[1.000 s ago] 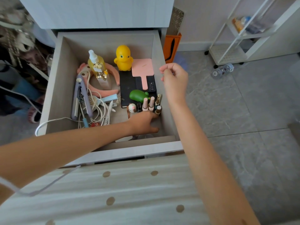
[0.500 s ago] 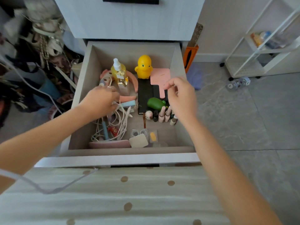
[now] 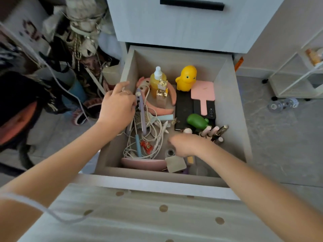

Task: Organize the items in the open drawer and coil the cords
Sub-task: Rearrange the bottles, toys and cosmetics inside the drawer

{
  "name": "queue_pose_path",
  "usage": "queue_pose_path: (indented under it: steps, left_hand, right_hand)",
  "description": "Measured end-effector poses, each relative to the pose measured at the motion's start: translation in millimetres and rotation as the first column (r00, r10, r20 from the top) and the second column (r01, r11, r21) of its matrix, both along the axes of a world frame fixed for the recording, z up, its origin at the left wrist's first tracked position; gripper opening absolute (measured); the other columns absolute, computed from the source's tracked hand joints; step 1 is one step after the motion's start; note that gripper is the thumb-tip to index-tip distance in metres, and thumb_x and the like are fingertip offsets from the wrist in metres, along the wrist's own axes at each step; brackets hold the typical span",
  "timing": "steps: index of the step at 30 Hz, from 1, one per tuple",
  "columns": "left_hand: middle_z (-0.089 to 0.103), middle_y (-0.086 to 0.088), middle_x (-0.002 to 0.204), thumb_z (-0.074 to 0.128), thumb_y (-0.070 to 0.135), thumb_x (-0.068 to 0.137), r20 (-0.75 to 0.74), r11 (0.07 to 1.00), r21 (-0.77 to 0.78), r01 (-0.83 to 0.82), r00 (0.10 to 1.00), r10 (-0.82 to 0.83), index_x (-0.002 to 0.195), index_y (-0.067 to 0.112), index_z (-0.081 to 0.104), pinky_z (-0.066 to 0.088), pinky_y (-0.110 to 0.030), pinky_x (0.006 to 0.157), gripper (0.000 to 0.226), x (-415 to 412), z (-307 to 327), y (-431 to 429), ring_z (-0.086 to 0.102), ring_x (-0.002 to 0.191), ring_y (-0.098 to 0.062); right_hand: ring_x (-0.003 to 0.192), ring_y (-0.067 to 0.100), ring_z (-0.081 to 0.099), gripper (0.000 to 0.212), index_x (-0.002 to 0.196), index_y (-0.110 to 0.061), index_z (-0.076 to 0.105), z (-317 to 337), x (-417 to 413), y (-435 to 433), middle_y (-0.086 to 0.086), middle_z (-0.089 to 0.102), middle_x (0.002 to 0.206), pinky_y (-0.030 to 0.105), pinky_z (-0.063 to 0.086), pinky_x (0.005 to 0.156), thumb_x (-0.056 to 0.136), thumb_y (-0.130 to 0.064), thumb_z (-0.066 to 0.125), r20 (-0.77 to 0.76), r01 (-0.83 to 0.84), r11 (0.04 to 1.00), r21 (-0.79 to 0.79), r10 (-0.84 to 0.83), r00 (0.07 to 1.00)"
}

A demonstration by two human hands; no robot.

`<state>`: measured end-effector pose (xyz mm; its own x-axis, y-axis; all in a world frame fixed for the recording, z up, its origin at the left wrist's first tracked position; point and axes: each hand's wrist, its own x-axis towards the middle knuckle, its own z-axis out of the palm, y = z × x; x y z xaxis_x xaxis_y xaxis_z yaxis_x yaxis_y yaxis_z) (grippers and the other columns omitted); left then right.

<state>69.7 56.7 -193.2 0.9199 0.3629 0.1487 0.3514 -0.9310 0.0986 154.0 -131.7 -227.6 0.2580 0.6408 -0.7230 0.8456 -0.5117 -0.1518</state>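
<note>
The open drawer [image 3: 157, 182] holds a tangle of white cords [image 3: 154, 143] at front left. A lavender hair straightener [image 3: 142, 116] lies along the left wall. My left hand [image 3: 117, 105] curls around its left side, one finger resting on the drawer wall. My right hand [image 3: 185, 145] is blurred and low in the drawer's front, just right of the cords. Behind it stand nail polish bottles [image 3: 214, 131] and a green toy [image 3: 197, 121]. A yellow duck [image 3: 186, 78], a yellow spray bottle [image 3: 158, 82], a pink mirror [image 3: 203, 94] and a black phone [image 3: 184, 110] sit at the back.
A pink dish [image 3: 143, 163] and a beige pad [image 3: 175, 164] lie against the drawer's front wall. Below is a dotted bed cover [image 3: 157, 215] with a white cable [image 3: 52, 213] over my left arm. Bags [image 3: 78, 49] crowd the left; a white cart [image 3: 297, 75] stands right.
My right hand dropped from beside the pink mirror to the drawer's front, near the cords. My left hand stays at the straightener. The view shifted down and right.
</note>
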Motion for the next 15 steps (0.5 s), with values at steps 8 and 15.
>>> queue_pose_path:
  steps: [8,15]
  left_hand:
    - [0.067,-0.006,0.092,0.052,0.008,0.082,-0.022,1.0,-0.013,-0.022,1.0,0.022,0.085,0.008,0.068,0.042,-0.041,0.08,0.017,-0.3,-2.7,1.1,0.029,0.137,-0.023]
    - [0.068,-0.009,0.091,0.047,0.01,0.087,0.006,0.998,-0.054,0.013,1.0,-0.013,0.092,0.004,0.067,0.038,-0.044,0.093,0.021,-3.9,-1.1,-0.5,0.033,0.136,-0.025]
  right_hand:
    - [0.105,0.03,0.056,0.043,0.128,-0.012,0.045,-19.4,-2.7,-2.2,0.013,0.054,0.12,0.041,0.05,0.085,0.088,-0.021,0.057,-0.057,0.156,0.983,0.099,-0.151,0.987]
    - [0.093,0.02,0.058,0.023,0.1,-0.018,0.055,9.6,-6.4,0.4,-0.004,0.055,0.095,0.03,0.042,0.069,0.088,-0.038,0.059,0.076,0.108,0.953,0.283,-0.135,0.988]
